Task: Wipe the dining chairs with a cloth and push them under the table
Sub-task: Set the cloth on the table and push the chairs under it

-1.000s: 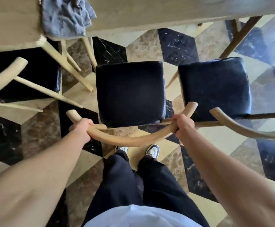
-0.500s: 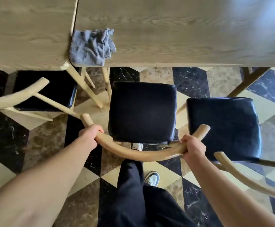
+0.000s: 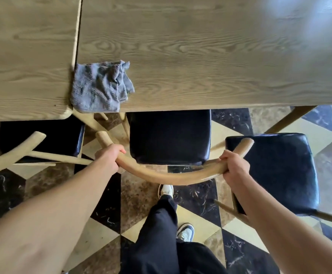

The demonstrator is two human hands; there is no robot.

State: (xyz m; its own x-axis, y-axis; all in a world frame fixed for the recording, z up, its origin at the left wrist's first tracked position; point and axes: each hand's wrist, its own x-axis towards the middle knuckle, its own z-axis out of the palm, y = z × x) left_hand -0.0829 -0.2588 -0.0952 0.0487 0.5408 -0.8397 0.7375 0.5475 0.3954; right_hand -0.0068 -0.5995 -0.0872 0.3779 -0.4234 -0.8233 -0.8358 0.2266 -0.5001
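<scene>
Checkered marble floor point(image 3: 135, 196), pale wood-grain bench point(image 3: 191, 56); no legible writing.
Left hand point(image 3: 108, 157) and right hand point(image 3: 233, 165) grip curved backrest of black-cushioned wooden chair point(image 3: 170, 137), seat partly under bench. Crumpled grey cloth point(image 3: 100, 86) at bench edge.

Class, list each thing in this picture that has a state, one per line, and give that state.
Middle chair: front of seat under the table edge, backrest gripped.
Left hand: grips the backrest.
Right hand: grips the backrest.
Cloth: crumpled, lying on the table edge.
Right chair: seat fully out from the table.
Left chair: seat partly under.
</scene>
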